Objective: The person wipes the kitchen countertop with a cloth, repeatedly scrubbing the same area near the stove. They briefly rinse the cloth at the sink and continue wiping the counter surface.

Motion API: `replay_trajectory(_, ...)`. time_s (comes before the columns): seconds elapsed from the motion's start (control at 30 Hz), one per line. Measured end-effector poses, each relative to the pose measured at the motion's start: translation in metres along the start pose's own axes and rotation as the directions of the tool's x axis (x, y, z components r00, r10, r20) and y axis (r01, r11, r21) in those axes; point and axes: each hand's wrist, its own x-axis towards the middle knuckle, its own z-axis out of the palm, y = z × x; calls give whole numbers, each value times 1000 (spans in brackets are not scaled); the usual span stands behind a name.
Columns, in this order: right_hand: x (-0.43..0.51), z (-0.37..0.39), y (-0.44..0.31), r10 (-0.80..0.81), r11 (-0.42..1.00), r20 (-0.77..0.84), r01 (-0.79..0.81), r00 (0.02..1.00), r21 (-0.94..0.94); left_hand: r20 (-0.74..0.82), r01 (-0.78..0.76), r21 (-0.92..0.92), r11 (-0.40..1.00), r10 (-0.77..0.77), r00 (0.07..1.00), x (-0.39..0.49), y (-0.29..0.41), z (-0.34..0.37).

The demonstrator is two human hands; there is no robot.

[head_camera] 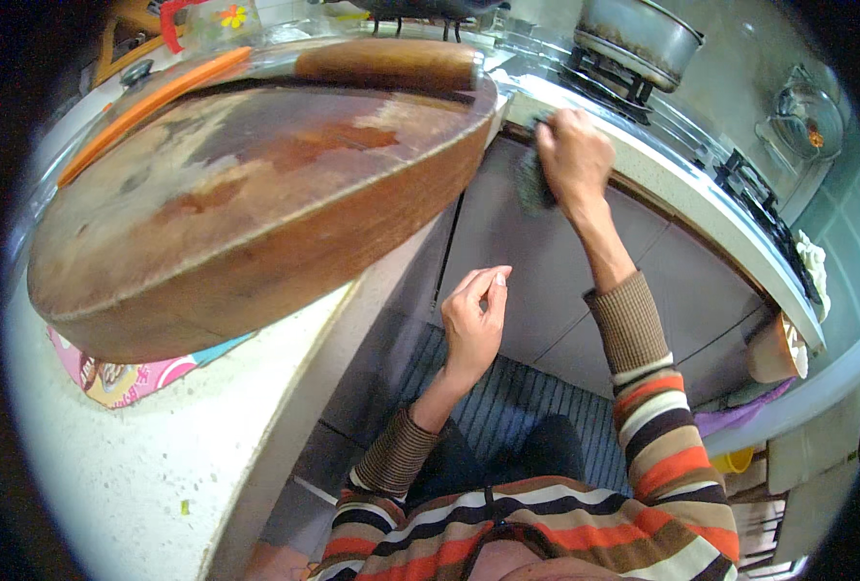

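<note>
My right hand (pixel 576 156) grips a dark green cloth or scouring pad (pixel 531 181) against the front edge of the countertop (pixel 637 171), below the stove. Part of the pad hangs over the grey cabinet front (pixel 502 210). In front of my body, my left hand (pixel 475 319) is raised with its fingers curled and the thumb against the fingertips; nothing shows in it. To the left lies a thick round wooden chopping block (pixel 255 189), its top wet and stained. Along the block's far side is a wooden handle (pixel 390 64), seemingly a knife's.
A dented metal pot (pixel 637 40) sits on the gas stove (pixel 597 87). A long orange strip (pixel 154 112) lies along the block's far left. Colourful printed packaging (pixel 125 381) sticks out beneath it. A container (pixel 774 356) hangs at the counter's right end. A striped mat (pixel 524 392) covers the floor.
</note>
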Motion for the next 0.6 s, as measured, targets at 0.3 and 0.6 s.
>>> replay_trajectory(0.3, 18, 8, -6, -51, 987, -148, 72, 988, 143, 15, 38, -4, 999, -38, 999, 1, 0, 5)
replay_trajectory(0.6, 20, 2, -2, 6, 995, -96, 4, 995, 104, 18, 56, -23, 998, -55, 998, 7, 0, 4)
